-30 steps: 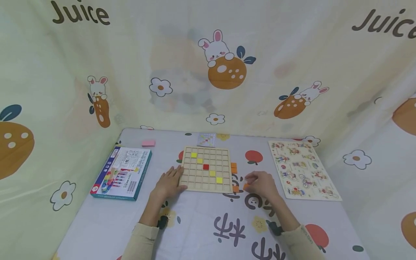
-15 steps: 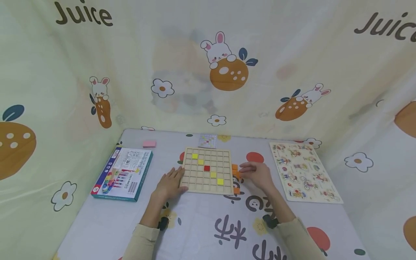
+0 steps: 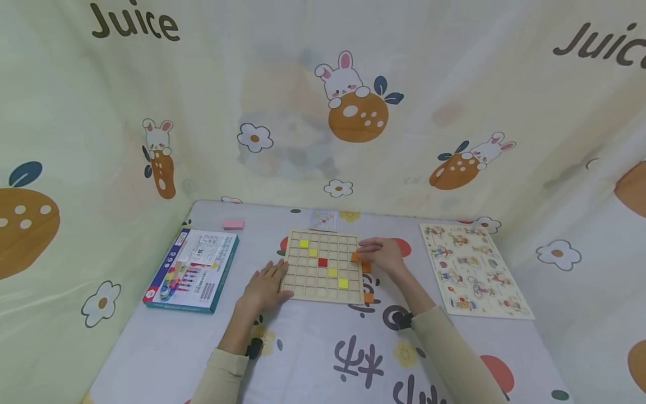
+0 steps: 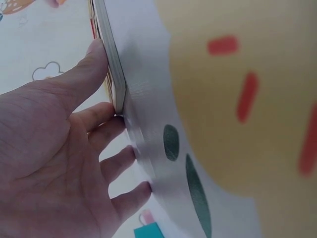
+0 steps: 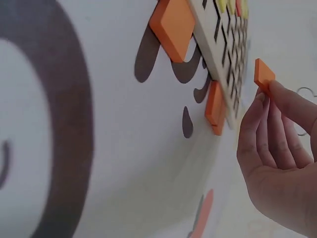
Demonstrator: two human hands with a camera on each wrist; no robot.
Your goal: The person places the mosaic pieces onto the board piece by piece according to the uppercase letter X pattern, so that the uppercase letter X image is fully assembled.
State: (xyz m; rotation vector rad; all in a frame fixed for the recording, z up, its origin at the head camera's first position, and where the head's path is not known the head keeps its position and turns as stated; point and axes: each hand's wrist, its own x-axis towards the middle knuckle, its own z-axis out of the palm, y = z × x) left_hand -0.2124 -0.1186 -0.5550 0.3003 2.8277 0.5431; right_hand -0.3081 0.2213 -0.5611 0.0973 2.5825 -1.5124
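A wooden grid board (image 3: 303,290) lies on the table, with several yellow tiles (image 3: 304,244) and one red tile (image 3: 323,262) in a diagonal line of its cells. My left hand (image 3: 263,289) rests along the board's left side, fingers mostly straight, and in the left wrist view its thumb (image 4: 91,69) lies against the board's edge. Between thumb and fingertips my right hand (image 3: 382,255) pinches an orange tile (image 5: 263,74), held up over the board's right edge. Other orange tiles (image 5: 174,29) lie on the cloth beside that edge.
Behind the board is a small pattern card (image 3: 323,220), with a pink block (image 3: 234,224) to its left. A boxed toy set (image 3: 194,272) sits at the left, a picture puzzle board (image 3: 474,272) at the right. Printed curtains surround the table.
With an orange tile, my right hand has moved from the cloth right of the board, up and leftward to the board's right edge. My left hand has stayed in place.
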